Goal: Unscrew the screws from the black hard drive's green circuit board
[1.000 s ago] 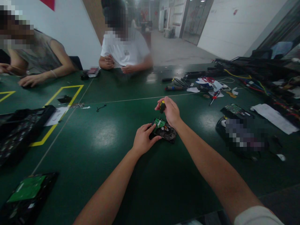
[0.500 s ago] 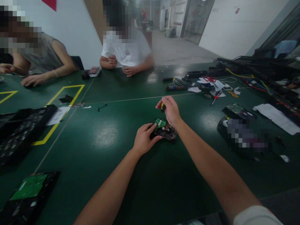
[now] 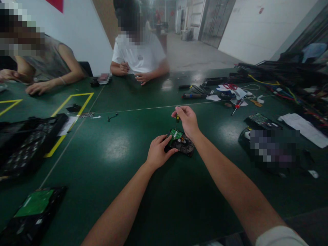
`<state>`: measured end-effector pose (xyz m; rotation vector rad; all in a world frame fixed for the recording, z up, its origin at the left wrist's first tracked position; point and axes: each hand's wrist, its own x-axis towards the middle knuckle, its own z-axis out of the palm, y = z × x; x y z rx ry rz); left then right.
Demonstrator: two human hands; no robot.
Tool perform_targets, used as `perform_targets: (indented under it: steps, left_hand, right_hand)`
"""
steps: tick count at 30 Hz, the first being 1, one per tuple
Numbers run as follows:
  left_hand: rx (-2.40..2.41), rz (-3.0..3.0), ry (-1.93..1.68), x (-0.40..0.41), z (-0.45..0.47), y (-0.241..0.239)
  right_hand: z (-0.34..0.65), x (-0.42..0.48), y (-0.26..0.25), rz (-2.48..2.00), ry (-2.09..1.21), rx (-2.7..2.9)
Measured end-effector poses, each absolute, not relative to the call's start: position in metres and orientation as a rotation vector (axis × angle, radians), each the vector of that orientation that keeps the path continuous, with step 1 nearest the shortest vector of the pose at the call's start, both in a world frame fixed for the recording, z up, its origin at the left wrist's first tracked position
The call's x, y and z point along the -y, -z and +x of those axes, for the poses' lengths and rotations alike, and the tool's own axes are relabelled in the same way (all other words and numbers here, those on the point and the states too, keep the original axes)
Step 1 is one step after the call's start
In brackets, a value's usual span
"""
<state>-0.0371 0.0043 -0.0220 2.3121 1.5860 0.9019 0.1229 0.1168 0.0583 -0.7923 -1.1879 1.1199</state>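
Observation:
A black hard drive with a green circuit board point(image 3: 186, 147) lies on the dark green table in front of me. My left hand point(image 3: 159, 152) grips its left side, fingers at the far edge and thumb along the near edge. Above the drive, my right hand point(image 3: 188, 121) is closed around a small screwdriver point(image 3: 177, 119) with a yellow and black handle. The screwdriver stands nearly upright, its shaft reaching down to the green board. Whether the tip sits in a screw is too small to tell.
Another drive with a green board point(image 3: 34, 205) lies at the near left, below a black casing point(image 3: 33, 143). To the right are a circuit-board unit point(image 3: 262, 121), a red-handled screwdriver point(image 3: 237, 107) and cables. Two people sit across the table point(image 3: 115, 191).
My right hand's fingers have shifted slightly on the screwdriver handle. The left hand keeps its hold and the hard drive stays in place. The whole view has shifted a little.

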Motion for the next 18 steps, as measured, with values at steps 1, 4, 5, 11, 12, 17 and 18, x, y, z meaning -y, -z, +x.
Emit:
perform_targets:
  steps: [1,4,5,11,12,17,18]
  left_hand:
    - [-1.586,2.309,-0.908,-0.0042,-0.0367,0.0222]
    - [-1.591,2.304,-0.913,-0.0042,-0.0359,0.0227]
    - [-1.594,2.305,-0.911,-0.0042,-0.0357,0.0227]
    - [-1.595,2.311,-0.896,-0.004,-0.0358,0.0212]
    - [-1.596,2.311,-0.894,-0.0039,-0.0359,0.021]
    - [-1.598,2.3,-0.895,-0.0041,-0.0365,0.0214]
    - [-1.596,2.3,-0.899,-0.0043,-0.0366,0.0217]
  right_hand:
    - [0.1227,-0.117,-0.0579,-0.808,-1.113,1.178]
    - [0.1237,-0.1167,-0.0575,-0.847,-1.085,1.171]
    - [0.1243,-0.1163,-0.0577,-0.855,-1.076,1.171]
    - [0.1277,-0.1151,-0.0597,-0.762,-1.159,1.158]
    - [0.1283,-0.1154,-0.0592,-0.737,-1.164,1.145]
    - [0.1301,-0.1165,-0.0552,-0.721,-1.187,1.085]
    - [0.1298,-0.1161,-0.0548,-0.726,-1.202,1.076]
